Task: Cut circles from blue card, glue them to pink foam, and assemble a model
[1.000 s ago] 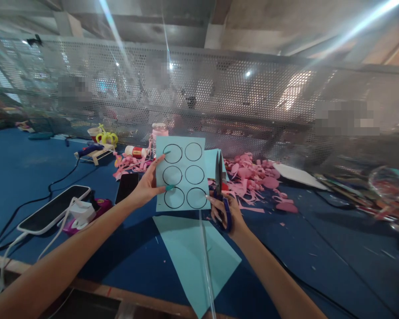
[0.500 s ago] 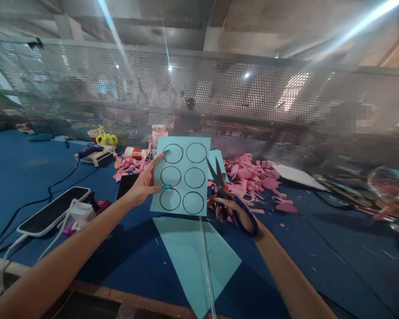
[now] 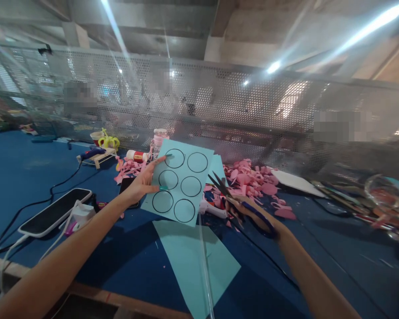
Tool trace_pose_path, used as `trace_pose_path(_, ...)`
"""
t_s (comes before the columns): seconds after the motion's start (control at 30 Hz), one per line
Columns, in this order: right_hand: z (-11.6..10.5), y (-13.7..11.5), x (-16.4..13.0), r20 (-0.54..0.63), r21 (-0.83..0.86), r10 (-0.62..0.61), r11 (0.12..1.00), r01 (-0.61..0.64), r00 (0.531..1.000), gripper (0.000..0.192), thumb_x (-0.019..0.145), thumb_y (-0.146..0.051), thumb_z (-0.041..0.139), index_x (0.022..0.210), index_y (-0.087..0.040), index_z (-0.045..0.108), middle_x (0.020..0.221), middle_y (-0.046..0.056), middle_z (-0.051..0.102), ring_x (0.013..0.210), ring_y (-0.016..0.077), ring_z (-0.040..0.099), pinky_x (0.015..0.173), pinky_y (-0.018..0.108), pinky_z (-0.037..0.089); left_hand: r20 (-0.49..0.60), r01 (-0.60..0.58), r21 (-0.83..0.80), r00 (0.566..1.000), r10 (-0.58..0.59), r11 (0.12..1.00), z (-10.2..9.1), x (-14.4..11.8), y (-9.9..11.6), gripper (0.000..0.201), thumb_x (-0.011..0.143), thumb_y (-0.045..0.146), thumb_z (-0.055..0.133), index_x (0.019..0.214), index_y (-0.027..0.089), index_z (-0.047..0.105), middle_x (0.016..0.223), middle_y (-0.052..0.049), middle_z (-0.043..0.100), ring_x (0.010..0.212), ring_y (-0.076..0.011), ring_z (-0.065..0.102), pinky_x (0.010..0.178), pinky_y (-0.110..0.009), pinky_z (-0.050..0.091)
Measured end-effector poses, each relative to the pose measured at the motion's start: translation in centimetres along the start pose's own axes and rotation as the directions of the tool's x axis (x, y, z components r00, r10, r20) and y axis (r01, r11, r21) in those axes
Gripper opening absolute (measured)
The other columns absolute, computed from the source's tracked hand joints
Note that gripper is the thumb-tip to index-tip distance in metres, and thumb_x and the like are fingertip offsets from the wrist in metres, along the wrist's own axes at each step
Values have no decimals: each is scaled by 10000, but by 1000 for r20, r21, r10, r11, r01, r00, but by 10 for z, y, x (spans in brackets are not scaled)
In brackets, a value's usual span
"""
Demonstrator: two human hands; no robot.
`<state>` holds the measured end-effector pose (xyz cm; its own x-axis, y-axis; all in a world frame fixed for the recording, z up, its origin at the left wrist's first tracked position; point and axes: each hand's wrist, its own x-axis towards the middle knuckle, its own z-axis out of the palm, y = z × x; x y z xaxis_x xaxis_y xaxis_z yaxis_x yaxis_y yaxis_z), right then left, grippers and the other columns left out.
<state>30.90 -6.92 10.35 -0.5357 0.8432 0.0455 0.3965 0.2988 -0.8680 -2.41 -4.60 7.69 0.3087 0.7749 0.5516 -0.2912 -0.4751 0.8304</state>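
Observation:
My left hand (image 3: pixel 142 184) pinches the left edge of a light blue paper sheet (image 3: pixel 182 172), which is held up and tilted above the table. Several black circles are drawn on it in two columns. In my right hand (image 3: pixel 244 210) is a pair of dark-handled scissors (image 3: pixel 224 186), blades parted and pointing up-left. The blade tips are close to the sheet's right edge, apparently apart from it. Below lies another light blue sheet (image 3: pixel 199 257) on the blue table, with a clear thin stick (image 3: pixel 204 270) across it.
Pink paper scraps (image 3: pixel 249 177) are heaped behind my right hand. A phone (image 3: pixel 56 210) with a white cable and charger (image 3: pixel 83 212) lies left. Farther back are a glue gun (image 3: pixel 92 153) on a small wooden stand, a white bottle (image 3: pixel 137 156) and a perforated metal screen (image 3: pixel 219 106).
The sheet has turned clockwise, its lower edge swinging left. My right hand with the scissors has moved a little right and down, and the blades point more to the left.

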Motion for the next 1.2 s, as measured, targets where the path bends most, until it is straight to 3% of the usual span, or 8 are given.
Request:
trace_pose_path(0.13,-5,1,4,43,-90,-7,996,11,999,378,738,-551,550,774,-177,602,657,18,536,514,123,467,439,237,384,75,60,17,995,-61,998,-5,0,3,804,621,177,734,1326,281,361,1416,-81,336,1209,-309,404,915,-410,445)
trace_pose_path(0.27,2,11,8,112,-54,26,998,-20,993,332,727,-507,575,740,-175,591,619,12,560,447,115,482,392,223,375,126,51,75,990,-60,996,-7,0,4,801,618,178,735,1327,265,372,1436,-74,297,1275,-328,304,965,-435,403)
trace_pose_path(0.43,13,5,4,87,-66,85,995,-80,993,286,674,-444,642,708,-161,615,539,8,564,384,112,457,357,226,347,183,127,72,973,-139,989,-5,-2,6,814,638,157,720,1347,275,337,1423,-85,321,1220,-320,391,899,-401,461)
trace_pose_path(0.63,14,6,1,55,-90,87,993,-82,995,274,671,-428,645,709,-156,646,530,8,555,386,113,445,366,231,332,183,185,46,964,-191,982,-3,-4,11,784,665,150,699,1345,300,339,1429,-73,321,1125,-288,493,814,-360,509)
trace_pose_path(0.77,13,17,3,52,-107,22,994,-16,998,285,690,-433,631,684,-148,632,530,0,529,426,104,440,377,208,327,169,175,36,969,-179,984,-4,-4,9,799,647,146,706,1346,291,348,1437,-66,308,1202,-304,422,851,-369,496)
trace_pose_path(0.97,13,21,5,103,-112,31,993,-19,994,367,708,-503,586,656,-140,597,504,-26,432,437,83,377,401,201,280,151,119,75,980,-130,990,-6,-2,6,790,619,152,725,1325,281,394,1454,-51,276,1291,-310,296,968,-405,418)
trace_pose_path(1.2,20,16,5,57,-137,23,991,-15,998,426,709,-560,552,693,-138,604,537,-25,445,458,89,386,428,208,291,195,149,42,969,-154,988,-6,-4,6,783,644,116,691,1336,293,371,1435,-57,313,1233,-314,392,839,-358,514)
